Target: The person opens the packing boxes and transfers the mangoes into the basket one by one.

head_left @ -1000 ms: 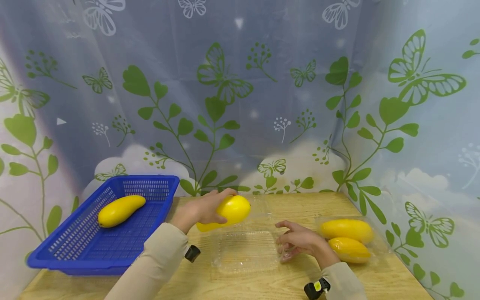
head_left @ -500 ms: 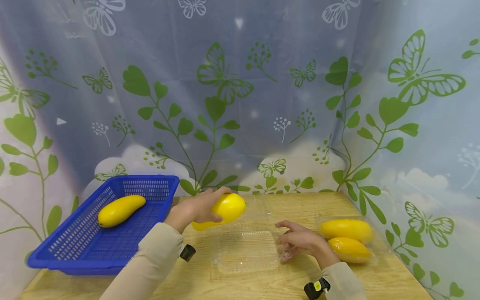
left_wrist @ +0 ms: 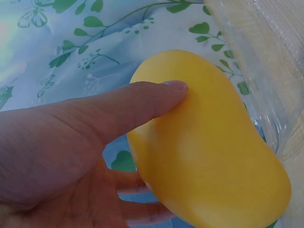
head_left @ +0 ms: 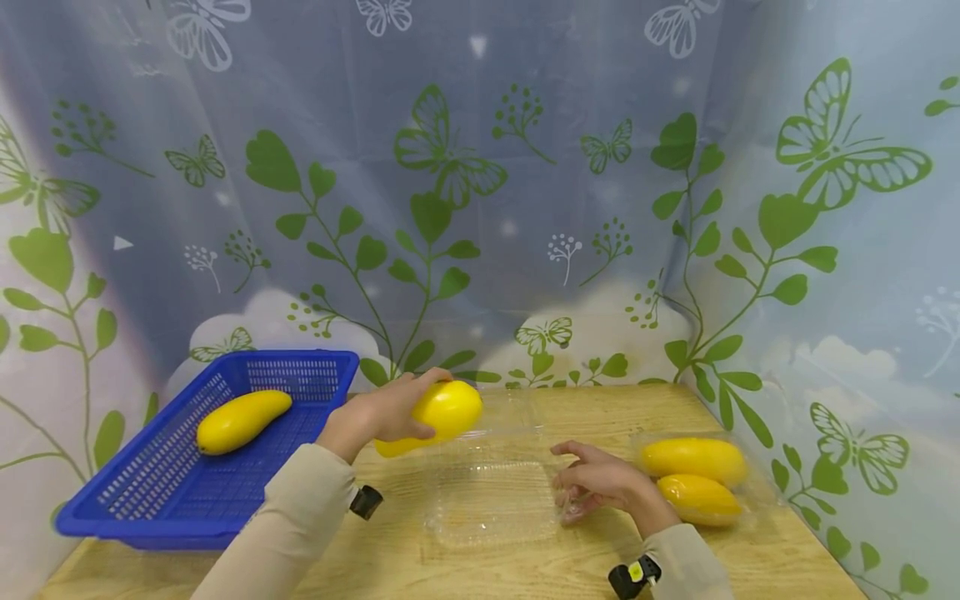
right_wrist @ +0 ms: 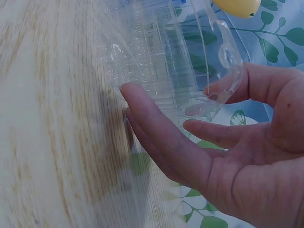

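My left hand [head_left: 386, 414] grips a smooth yellow mango [head_left: 450, 410] above the table, between the blue basket and a clear plastic box. In the left wrist view the thumb lies across the mango [left_wrist: 209, 156], with fingers behind it. The clear plastic box [head_left: 495, 500] stands with its lid open toward the back. My right hand [head_left: 600, 481] touches the box's right end with loosely bent fingers. In the right wrist view, the thumb tip shows through the clear rim of the box [right_wrist: 156, 52], and the fingers are spread apart.
On the left, a blue plastic basket [head_left: 217, 528] holds one mango [head_left: 242, 422]. Two mangoes [head_left: 693, 461] lie in clear plastic packaging on the right. A wooden table [head_left: 420, 575] carries everything, and a patterned curtain [head_left: 480, 275] hangs behind.
My left hand has drifted left and slightly up with the mango, away from the space over the clear box. The right hand, box and basket have stayed put.
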A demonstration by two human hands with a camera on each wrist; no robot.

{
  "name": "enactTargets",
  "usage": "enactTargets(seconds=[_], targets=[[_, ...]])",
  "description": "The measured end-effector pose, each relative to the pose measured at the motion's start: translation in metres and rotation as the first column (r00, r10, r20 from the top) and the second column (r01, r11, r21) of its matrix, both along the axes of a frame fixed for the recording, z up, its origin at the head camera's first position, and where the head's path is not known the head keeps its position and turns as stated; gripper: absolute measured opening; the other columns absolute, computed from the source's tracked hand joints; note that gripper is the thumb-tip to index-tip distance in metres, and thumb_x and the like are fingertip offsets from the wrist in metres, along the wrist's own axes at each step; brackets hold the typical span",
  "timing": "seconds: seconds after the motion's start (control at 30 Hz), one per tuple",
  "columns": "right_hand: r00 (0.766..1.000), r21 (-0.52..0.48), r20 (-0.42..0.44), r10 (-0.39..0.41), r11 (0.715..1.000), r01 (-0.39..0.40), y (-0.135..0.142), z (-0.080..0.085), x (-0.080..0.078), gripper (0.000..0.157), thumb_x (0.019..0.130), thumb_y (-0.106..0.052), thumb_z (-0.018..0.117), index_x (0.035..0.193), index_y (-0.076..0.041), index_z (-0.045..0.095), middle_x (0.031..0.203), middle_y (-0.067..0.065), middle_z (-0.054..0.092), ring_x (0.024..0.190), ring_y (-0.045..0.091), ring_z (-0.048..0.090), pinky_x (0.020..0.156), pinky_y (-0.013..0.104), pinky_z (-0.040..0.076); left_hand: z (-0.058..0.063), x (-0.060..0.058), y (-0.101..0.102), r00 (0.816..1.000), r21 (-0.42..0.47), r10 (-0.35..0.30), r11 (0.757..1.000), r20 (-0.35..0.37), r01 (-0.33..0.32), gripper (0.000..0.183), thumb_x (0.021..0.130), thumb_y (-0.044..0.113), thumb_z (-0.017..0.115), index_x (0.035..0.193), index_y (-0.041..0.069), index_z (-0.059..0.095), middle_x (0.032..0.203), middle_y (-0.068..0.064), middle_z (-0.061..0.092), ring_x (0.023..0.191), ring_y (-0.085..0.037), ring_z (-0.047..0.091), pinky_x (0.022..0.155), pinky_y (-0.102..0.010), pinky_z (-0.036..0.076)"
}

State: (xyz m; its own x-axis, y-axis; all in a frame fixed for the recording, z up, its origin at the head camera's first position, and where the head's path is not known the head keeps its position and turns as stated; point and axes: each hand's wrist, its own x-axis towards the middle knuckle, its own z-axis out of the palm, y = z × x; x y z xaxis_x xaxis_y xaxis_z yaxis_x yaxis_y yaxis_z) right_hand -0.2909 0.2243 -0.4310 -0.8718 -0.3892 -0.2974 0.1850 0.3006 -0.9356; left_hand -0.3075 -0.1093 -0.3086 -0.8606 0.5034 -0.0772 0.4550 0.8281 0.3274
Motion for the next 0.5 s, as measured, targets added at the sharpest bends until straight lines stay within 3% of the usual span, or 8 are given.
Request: enactTargets(seconds=[0.5], targets=[[1.0,0.002,0.007,-0.003,1.0,0.003,0.0,-0.001,0.0,0.069,0.099,-0.007,0.057,0.158,0.006,0.023,0.123,0.031,0.057,0.062,0.013,0.055,0.073,0.046,0.065,0.008,-0.001,-0.011,1.0,0.022,0.0,1.0,-0.016,0.0,0.075,0.095,0.022,0.075,0.156,0.021,0.033,0.14,-0.025,0.054,0.12,-0.036,0.059,0.101,-0.06,0.05]])
